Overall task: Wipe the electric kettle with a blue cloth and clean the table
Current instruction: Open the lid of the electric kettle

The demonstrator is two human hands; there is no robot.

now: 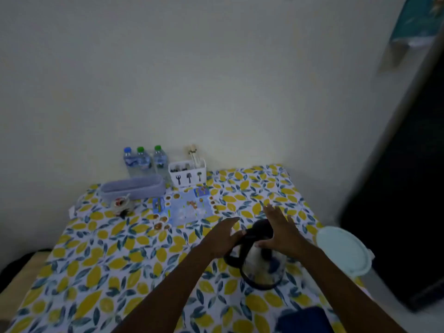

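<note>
A steel electric kettle [260, 267] with a black lid, handle and base stands on the lemon-print tablecloth [108, 260] at the right of the table. My left hand [222, 239] wraps the black handle near its top. Over the lid and right side of the kettle lies my right hand [280, 230], flat with its fingers spread, touching the kettle without gripping. A dark blue cloth [304, 319] rests on the table at the bottom edge, apart from both hands.
At the back by the wall stand three water bottles [143, 161], a white cutlery holder [187, 173] and a grey basket [133, 187]. A small cup [121, 204] and a printed leaflet [185, 209] lie mid-table. A white lidded tub [343, 251] sits past the right edge.
</note>
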